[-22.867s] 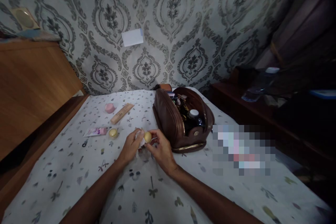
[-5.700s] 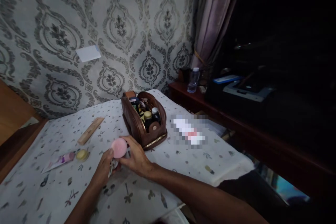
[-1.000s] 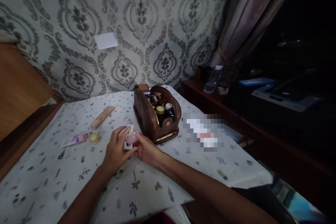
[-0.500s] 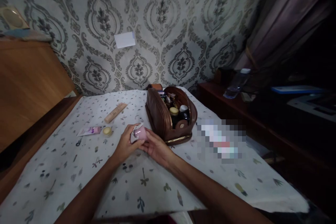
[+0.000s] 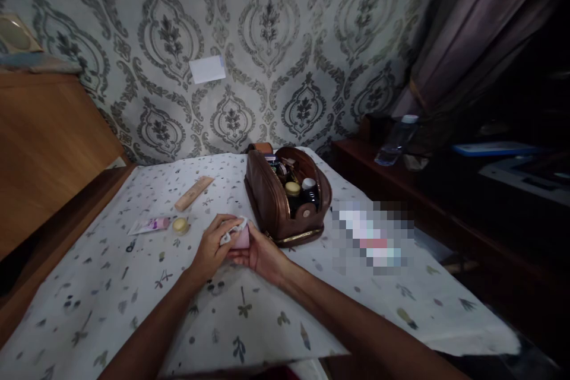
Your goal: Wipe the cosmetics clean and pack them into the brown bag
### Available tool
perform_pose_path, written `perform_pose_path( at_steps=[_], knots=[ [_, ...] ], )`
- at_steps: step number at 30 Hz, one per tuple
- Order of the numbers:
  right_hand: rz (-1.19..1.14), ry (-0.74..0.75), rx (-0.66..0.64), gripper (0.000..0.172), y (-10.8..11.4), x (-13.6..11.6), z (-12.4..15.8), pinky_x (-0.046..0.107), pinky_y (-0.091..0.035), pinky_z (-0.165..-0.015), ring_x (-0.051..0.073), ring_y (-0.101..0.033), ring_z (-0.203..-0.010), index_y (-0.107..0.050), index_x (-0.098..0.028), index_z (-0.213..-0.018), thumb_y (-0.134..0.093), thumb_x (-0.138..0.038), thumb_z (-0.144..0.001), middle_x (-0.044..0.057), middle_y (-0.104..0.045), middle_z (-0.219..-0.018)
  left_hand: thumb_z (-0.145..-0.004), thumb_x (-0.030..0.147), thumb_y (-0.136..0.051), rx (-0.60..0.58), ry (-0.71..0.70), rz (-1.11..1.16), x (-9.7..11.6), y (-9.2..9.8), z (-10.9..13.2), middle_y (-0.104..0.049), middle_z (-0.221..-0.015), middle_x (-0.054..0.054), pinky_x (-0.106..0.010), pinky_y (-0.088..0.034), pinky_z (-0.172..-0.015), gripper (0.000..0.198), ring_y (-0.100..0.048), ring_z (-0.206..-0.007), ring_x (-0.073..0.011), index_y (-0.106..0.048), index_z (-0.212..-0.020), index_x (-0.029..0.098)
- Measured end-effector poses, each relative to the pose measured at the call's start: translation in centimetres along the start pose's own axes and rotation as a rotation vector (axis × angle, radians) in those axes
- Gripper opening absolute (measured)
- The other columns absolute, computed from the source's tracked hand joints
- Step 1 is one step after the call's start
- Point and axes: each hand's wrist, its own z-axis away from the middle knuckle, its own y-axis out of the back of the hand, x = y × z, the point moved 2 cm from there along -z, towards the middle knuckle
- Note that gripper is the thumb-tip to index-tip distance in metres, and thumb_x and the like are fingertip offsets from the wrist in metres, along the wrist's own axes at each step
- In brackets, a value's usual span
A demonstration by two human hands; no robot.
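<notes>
My right hand (image 5: pixel 259 253) grips a small pink jar (image 5: pixel 241 239) from below, just above the patterned tablecloth (image 5: pixel 133 285). My left hand (image 5: pixel 212 248) presses a white wipe (image 5: pixel 230 234) against the jar's top, fingers curled over it. Right behind both hands stands an open brown leather toiletry bag (image 5: pixel 272 199) holding several small bottles and jars. To the left on the cloth lie a small yellow jar (image 5: pixel 180 225), a pink-and-white tube (image 5: pixel 149 225) and a flat tan stick-shaped pack (image 5: pixel 194 192).
A wooden headboard or cabinet (image 5: pixel 44 148) rises at the left. At the right a dark side table (image 5: pixel 401 172) carries a clear water bottle (image 5: pixel 393 141). A blurred patch (image 5: pixel 373 237) lies on the cloth right of the bag. Patterned wallpaper (image 5: pixel 267 41) bears a white card (image 5: pixel 207 69).
The pink jar has turned in my hands and my left fingers with the wipe have closed over its top. The view has shifted slightly to the right.
</notes>
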Motion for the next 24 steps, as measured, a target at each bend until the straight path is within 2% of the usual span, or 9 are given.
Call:
perform_pose_path(
  at_steps=[2,5,9,15,19,24],
  knots=[
    [0.006,-0.032,-0.025,0.053,-0.08,-0.02,0.02,0.022,-0.053,-0.06,0.016,-0.071,-0.067,-0.063,-0.01,-0.101,-0.034,-0.053,-0.099,0.012,-0.073,-0.08,-0.096,0.03,-0.046,-0.004,0.01,0.0,-0.07,0.05,0.0,-0.058,-0.114,-0.007,-0.036,-0.046,-0.095,0.03,-0.056,-0.109,-0.0202,-0.063,-0.121,0.026],
    [-0.01,-0.03,-0.037,0.049,0.0,-0.09,0.1,0.022,-0.052,-0.058,0.014,-0.068,-0.063,-0.064,-0.011,-0.1,-0.039,-0.052,-0.098,0.009,-0.072,-0.076,-0.092,0.033,-0.054,-0.038,-0.01,-0.007,-0.28,0.11,-0.05,-0.056,-0.116,-0.008,-0.037,-0.046,-0.096,0.034,-0.056,-0.11,-0.0219,-0.059,-0.125,0.025],
    [-0.049,0.032,-0.018,0.039,0.19,-0.17,0.18,0.024,-0.053,-0.058,0.012,-0.064,-0.059,-0.063,-0.015,-0.104,-0.046,-0.049,-0.096,0.005,-0.072,-0.079,-0.078,0.035,-0.072,-0.096,-0.039,-0.059,-0.4,0.2,-0.12,-0.051,-0.124,-0.01,-0.039,-0.044,-0.1,0.06,-0.052,-0.117,-0.0257,-0.049,-0.132,0.025],
    [-0.054,0.045,-0.003,0.037,-0.13,-0.46,0.46,0.026,-0.054,-0.066,0.013,-0.066,-0.066,-0.063,-0.015,-0.096,-0.056,-0.051,-0.09,0.004,-0.071,-0.076,-0.079,0.032,-0.07,-0.055,0.038,-0.022,-0.44,0.4,-0.21,-0.055,-0.115,-0.008,-0.038,-0.045,-0.095,0.054,-0.055,-0.109,-0.0244,-0.05,-0.129,0.023],
    [-0.085,0.12,0.0,0.028,-0.42,-0.82,0.74,0.025,-0.054,-0.071,0.013,-0.067,-0.074,-0.063,-0.017,-0.099,-0.062,-0.043,-0.088,0.004,-0.072,-0.085,-0.079,0.037,-0.071,-0.061,0.089,0.051,-0.72,0.17,-0.25,-0.057,-0.112,-0.007,-0.037,-0.045,-0.092,0.053,-0.057,-0.106,-0.0239,-0.053,-0.126,0.022],
    [-0.076,0.175,0.009,0.023,-0.56,-0.8,0.92,0.027,-0.056,-0.072,0.013,-0.068,-0.075,-0.062,-0.021,-0.102,-0.069,-0.034,-0.085,0.0,-0.072,-0.092,-0.081,0.043,-0.068,-0.051,0.073,0.072,-0.75,0.11,-0.38,-0.058,-0.109,-0.007,-0.037,-0.045,-0.093,0.048,-0.057,-0.105,-0.0237,-0.058,-0.123,0.021]
  ],
)
